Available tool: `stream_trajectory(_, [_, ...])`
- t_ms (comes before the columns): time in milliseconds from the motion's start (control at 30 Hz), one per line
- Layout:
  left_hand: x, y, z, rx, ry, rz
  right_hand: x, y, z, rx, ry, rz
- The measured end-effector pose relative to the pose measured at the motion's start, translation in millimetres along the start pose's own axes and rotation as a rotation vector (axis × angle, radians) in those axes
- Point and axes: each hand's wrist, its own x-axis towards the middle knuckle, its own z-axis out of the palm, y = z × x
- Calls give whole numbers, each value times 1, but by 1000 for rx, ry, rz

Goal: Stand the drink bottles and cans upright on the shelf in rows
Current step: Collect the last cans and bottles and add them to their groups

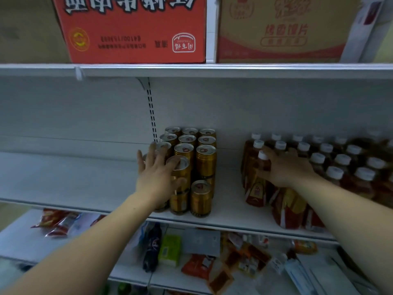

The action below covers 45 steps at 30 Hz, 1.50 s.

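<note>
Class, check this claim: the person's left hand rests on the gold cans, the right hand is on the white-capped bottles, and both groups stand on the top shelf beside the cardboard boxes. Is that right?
Not quite. The head view shows the left hand on the gold cans and the right hand on the white-capped bottles, but both groups stand on the middle shelf, below the cardboard boxes.

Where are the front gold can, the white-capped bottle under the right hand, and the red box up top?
Front gold metal can [200, 199], head view, on its side wall.
White-capped brown bottle [263, 155], head view, on its cap.
Red cardboard box [131, 28], head view, on its front face.
</note>
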Motion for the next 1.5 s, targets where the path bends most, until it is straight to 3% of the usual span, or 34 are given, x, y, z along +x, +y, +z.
stream_trajectory(200, [18, -9, 4, -164, -168, -86, 1, -1, 0, -8, -33, 29])
stream_trajectory(300, [20, -14, 5, -241, -143, -105, 3, -11, -13, 13, -24, 53])
stream_trajectory(400, [21, -25, 2, -452, -18, -175, 4, -43, -18, 52, 133, -54])
stream_trajectory(467, [23, -36, 4, -712, 58, -318, 3, -73, -15, 287, 155, -131])
stream_trajectory(567, [23, -46, 8, -1190, -44, -537, 1, -118, -12, 659, 64, -137])
stream_trajectory(733, [35, -60, 16, -1500, -174, -561, 23, -166, -4, 1115, 136, -30])
stream_trajectory(833, [48, -72, 21, -1605, -244, -544, 36, -182, 0, 1207, 207, 168])
stream_trajectory(967, [51, -73, 34, -1681, -377, -447, 42, -203, 13, 1457, 310, 264])
stream_trajectory(1100, [59, -84, 46, -1716, -469, -421, 44, -209, 18, 1415, 375, 319])
stream_trajectory(1333, [99, -95, 54, -1802, -367, -553, 58, -194, 6, 1335, 236, 326])
stream_trajectory(1500, [112, -66, 15, -1796, -422, -517, 75, -182, -5, 1327, 164, 283])
